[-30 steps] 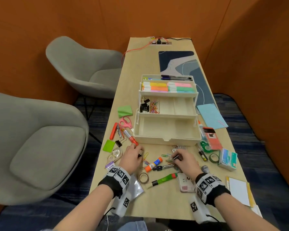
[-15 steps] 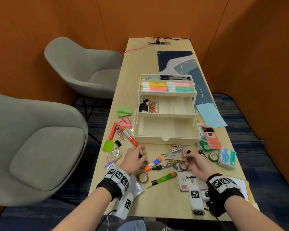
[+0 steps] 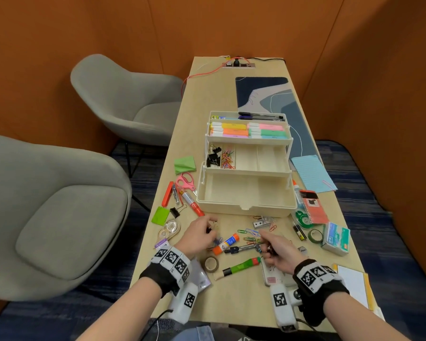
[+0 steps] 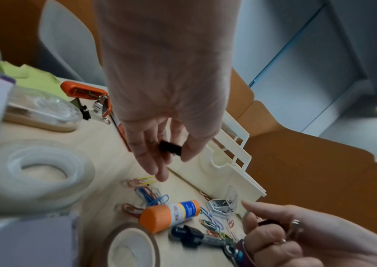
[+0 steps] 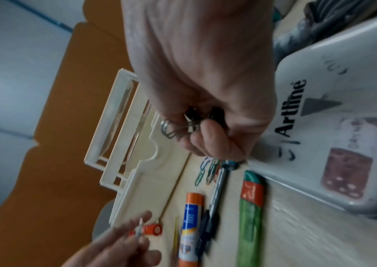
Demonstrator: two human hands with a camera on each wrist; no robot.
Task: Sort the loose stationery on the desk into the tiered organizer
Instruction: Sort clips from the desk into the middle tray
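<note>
**Both hands full of clips at the organizer's front**

On my left, the left hand (image 4: 160,144) pinches a black binder clip (image 4: 170,147) in its grip, above the tabletop (image 3: 236,299). Just right of it lies the glue stick (image 3: 225,243) among loose paper clips (image 3: 250,236). Further right, my right hand (image 5: 205,108) is curled tight around a bunch of clips (image 5: 183,124). The organizer (image 3: 246,193) stands open behind both hands.

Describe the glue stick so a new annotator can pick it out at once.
Start at the cream tiered organizer mid-desk and drop to the clutter in front of it, between the left hand and right hand. The glue stick lies there on its side: a stubby white-and-blue tube with an orange cap, fatter than the paper clips beside it.
</note>
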